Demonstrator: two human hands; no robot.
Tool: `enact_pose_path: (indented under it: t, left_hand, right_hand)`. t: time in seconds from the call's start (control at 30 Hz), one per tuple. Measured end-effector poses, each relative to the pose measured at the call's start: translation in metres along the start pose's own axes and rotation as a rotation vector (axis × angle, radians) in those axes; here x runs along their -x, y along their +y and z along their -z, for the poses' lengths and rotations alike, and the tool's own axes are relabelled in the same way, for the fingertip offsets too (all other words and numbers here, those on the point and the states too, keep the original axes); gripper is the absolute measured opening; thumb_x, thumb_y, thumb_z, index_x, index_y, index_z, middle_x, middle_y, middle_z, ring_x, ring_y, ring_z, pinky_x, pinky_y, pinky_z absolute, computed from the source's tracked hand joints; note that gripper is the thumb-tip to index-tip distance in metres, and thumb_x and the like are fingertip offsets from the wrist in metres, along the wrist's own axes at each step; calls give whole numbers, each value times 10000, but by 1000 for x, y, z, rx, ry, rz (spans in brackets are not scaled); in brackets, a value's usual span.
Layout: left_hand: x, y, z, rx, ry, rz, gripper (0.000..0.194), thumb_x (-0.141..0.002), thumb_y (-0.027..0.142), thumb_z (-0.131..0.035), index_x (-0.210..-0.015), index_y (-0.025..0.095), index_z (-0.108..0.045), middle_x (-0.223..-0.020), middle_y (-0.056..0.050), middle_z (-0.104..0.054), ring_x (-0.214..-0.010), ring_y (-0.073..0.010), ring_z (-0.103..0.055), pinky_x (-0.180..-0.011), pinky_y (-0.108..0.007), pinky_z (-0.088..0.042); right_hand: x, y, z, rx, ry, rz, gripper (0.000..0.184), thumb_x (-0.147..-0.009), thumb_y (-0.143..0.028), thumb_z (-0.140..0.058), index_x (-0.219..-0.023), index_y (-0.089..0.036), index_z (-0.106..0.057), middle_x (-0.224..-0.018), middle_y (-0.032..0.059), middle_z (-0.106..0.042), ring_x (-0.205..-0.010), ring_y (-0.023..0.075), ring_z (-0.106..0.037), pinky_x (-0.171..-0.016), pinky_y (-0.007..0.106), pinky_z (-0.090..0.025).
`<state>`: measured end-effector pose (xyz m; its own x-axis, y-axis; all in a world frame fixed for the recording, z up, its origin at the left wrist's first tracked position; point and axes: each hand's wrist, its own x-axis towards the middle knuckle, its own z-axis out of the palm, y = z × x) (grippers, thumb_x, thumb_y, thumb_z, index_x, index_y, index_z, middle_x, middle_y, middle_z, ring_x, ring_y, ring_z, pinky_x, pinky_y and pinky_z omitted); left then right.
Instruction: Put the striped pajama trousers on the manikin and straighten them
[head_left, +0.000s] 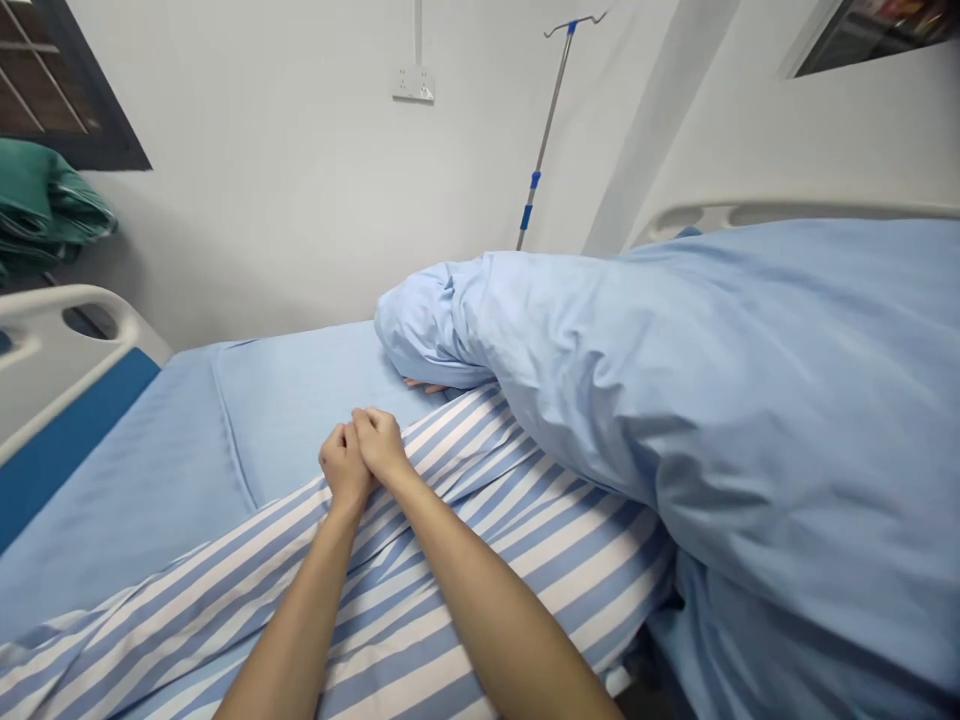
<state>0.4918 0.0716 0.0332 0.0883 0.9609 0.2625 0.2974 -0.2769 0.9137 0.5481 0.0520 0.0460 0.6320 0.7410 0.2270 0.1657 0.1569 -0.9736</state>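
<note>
My left hand [344, 463] and my right hand [380, 443] are side by side, touching, at the far edge of a blue-and-white striped cloth [480, 500]. Both are closed, with curled fingers that appear to grip the cloth's edge; their undersides are hidden. The cloth lies in folds beneath my forearms. To the right, a bulky light-blue quilt [585, 370] covers part of it. Fingertips of another hand [426, 386] show below the quilt's left end, beyond my hands.
Under everything lies a blue mattress [292, 370]. White bed end boards stand at left [135, 325] and right [660, 225]. Against the wall are an IV pole [553, 105] and a socket plate [413, 83]. Folded green cloth [45, 200] sits at far left.
</note>
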Motion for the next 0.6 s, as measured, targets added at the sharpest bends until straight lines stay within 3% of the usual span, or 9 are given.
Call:
enact_pose_path:
  t: [0.13, 0.23, 0.3, 0.47, 0.6]
  left_hand:
    - [3, -6, 1, -42, -3, -39, 358, -807, 331, -381, -487, 194, -298, -447, 55, -325, -475, -87, -301, -485, -239, -230]
    - [4, -1, 3, -50, 7, -73, 361, -826, 337, -355, -496, 192, -340, -464, 49, -375, -489, -90, -333, -509, -240, -247]
    - [4, 1, 3, -51, -1, -87, 358, -831, 324, -341, -498, 192, -353, -473, 45, -389, -497, -92, -343, -518, -241, -250]
    - [4, -1, 0, -76, -17, -111, 346, -789, 294, -388, -482, 192, -266, -453, 59, -265, -478, -88, -271, -501, -243, -224]
    - [5, -1, -2, -114, -35, -127, 327, -745, 280, -428, -477, 192, -264, -460, 63, -242, -480, -82, -263, -502, -239, -228]
  right_hand:
    - [2, 3, -5, 3, -6, 7, 341, -772, -388, -433, -507, -201, -330, -490, -64, -335, -505, 84, -325, -483, 218, -262]
    - [-2, 0, -5, -131, -55, -104, 324, -769, -383, -425, -525, -211, -299, -474, -72, -286, -474, 80, -297, -465, 213, -269]
    - [-6, -5, 0, -87, -102, -133, 318, -763, -365, -426, -515, -213, -299, -454, -74, -272, -458, 80, -287, -456, 216, -256]
    - [-12, -9, 28, 299, -198, 197, 355, -766, -331, -466, -467, -189, -338, -461, -67, -314, -497, 77, -311, -500, 223, -226]
    - [-13, 1, 42, 350, -133, 202, 382, -795, -324, -440, -464, -189, -304, -456, -67, -283, -494, 75, -301, -502, 227, -213]
